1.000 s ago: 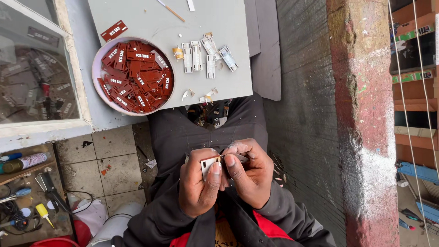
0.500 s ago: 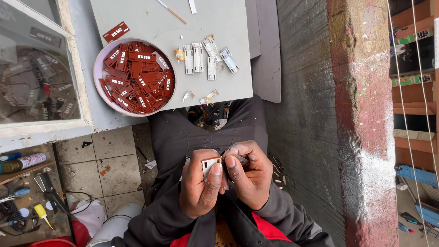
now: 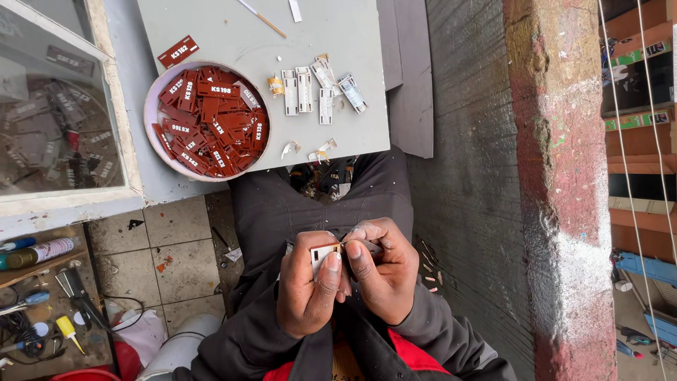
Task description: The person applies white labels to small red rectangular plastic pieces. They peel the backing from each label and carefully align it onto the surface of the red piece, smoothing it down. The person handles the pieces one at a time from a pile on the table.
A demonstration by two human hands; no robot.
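Over my lap, my left hand [image 3: 305, 289] pinches a small plate [image 3: 323, 254] with a white face and a red-brown edge, thumb pressed on its front. My right hand [image 3: 384, 271] meets it from the right, its thumb and fingertips on the plate's right edge. On the grey board [image 3: 331, 28] above my knees stands a pale round bowl [image 3: 151, 134] heaped with several red-brown tags [image 3: 211, 120]. To the right of the bowl lie several white strips [image 3: 310, 88] in a row. One loose red-brown tag [image 3: 178, 51] lies beside the bowl's upper left.
Peeled scraps [image 3: 307, 148] lie near the board's front edge. A glass-topped case [image 3: 56, 106] stands at left. Tools and a spray can [image 3: 35, 252] lie on a low shelf at lower left. A rough brick pillar [image 3: 557, 176] rises at right.
Both hands stay on the small plate over my lap; the fingers shift only slightly. The board and bowl have not moved.
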